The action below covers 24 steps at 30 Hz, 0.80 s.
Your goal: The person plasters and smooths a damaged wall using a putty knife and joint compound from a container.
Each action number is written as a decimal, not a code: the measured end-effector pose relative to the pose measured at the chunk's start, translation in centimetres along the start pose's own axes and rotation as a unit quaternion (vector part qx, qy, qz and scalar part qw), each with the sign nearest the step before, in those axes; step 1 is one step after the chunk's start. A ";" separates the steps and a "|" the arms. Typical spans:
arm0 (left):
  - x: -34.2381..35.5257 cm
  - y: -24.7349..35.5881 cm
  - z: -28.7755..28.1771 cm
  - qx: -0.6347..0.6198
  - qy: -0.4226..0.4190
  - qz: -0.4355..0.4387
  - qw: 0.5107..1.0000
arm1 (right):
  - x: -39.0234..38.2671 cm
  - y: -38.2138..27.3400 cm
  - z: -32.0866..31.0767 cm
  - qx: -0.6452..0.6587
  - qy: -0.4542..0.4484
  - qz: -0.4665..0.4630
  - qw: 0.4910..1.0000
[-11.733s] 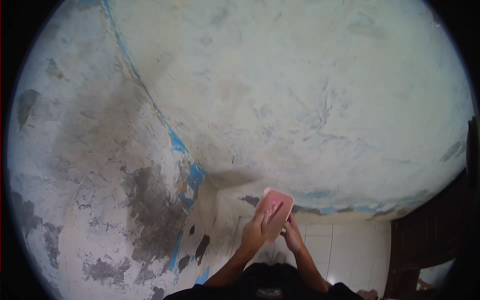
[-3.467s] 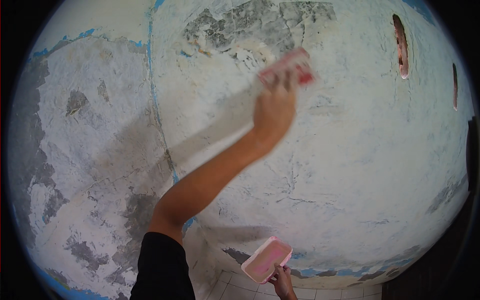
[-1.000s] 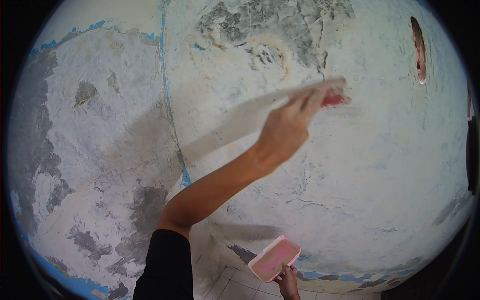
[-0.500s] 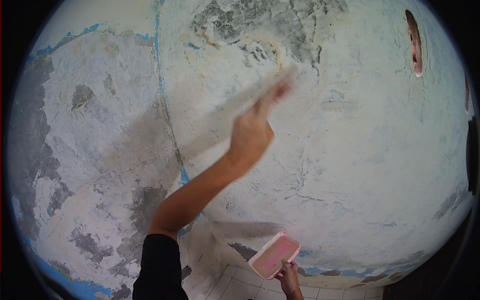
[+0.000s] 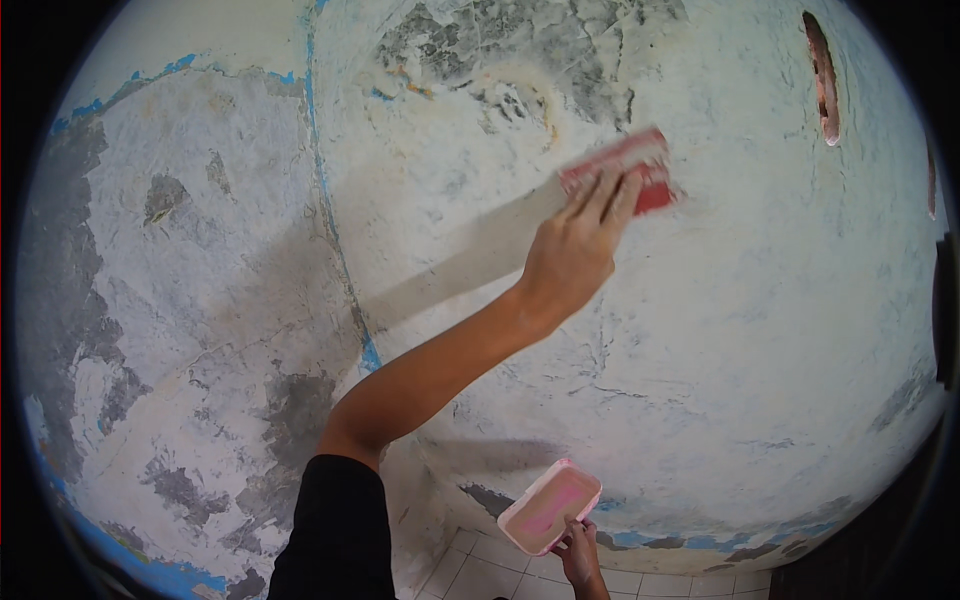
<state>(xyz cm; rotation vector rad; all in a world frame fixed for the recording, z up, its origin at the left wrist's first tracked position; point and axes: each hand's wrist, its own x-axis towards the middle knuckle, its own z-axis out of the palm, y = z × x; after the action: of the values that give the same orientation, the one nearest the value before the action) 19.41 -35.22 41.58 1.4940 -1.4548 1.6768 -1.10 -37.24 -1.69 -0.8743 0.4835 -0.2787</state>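
Observation:
My left hand [image 5: 572,255] is raised against the wall, its fingers closed on a red, flat putty spreader [image 5: 655,195] smeared with whitish paste. The spreader's edge lies at or close to the wall surface, just below a rough grey patch, and is slightly blurred. Low in the view, my right hand [image 5: 578,552] grips the near right side of a shallow pink rectangular tray [image 5: 552,505]. A pale film coats the tray's inside, with brighter pink showing through. My right thumb reaches over its rim. The tray is tilted so that its inside shows.
The patchy whitewashed wall [image 5: 720,330] meets a second wall [image 5: 200,260] at a corner streaked with blue paint. Rough grey plaster [image 5: 510,45] is exposed higher up. A narrow slot [image 5: 823,80] cuts into the wall at upper right. Pale floor tiles [image 5: 485,575] lie below.
My left hand has moved right across the wall, and the spreader has turned from edge-on to showing its broad red face. The right hand and tray have barely moved.

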 end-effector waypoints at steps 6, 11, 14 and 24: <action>0.0 -1.9 -0.8 -0.064 0.016 -0.011 0.998 | 0.5 0.7 -0.8 -0.005 0.011 0.000 1.000; -1.2 -6.1 1.0 0.088 0.045 -0.058 0.993 | -0.2 0.6 -0.4 0.000 0.010 0.009 1.000; -4.9 -3.1 1.9 0.083 0.007 0.008 0.996 | 0.6 0.7 -1.1 0.005 0.007 0.016 1.000; -2.3 -4.6 -4.1 -0.114 0.135 -0.150 0.973 | 1.2 1.2 -1.0 0.006 0.029 0.015 0.999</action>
<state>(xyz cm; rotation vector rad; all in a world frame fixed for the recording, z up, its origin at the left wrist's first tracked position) 22.37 -29.35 41.97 1.2344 -1.1654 1.4138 -0.60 -37.71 -3.52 -0.8481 0.5478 -0.2801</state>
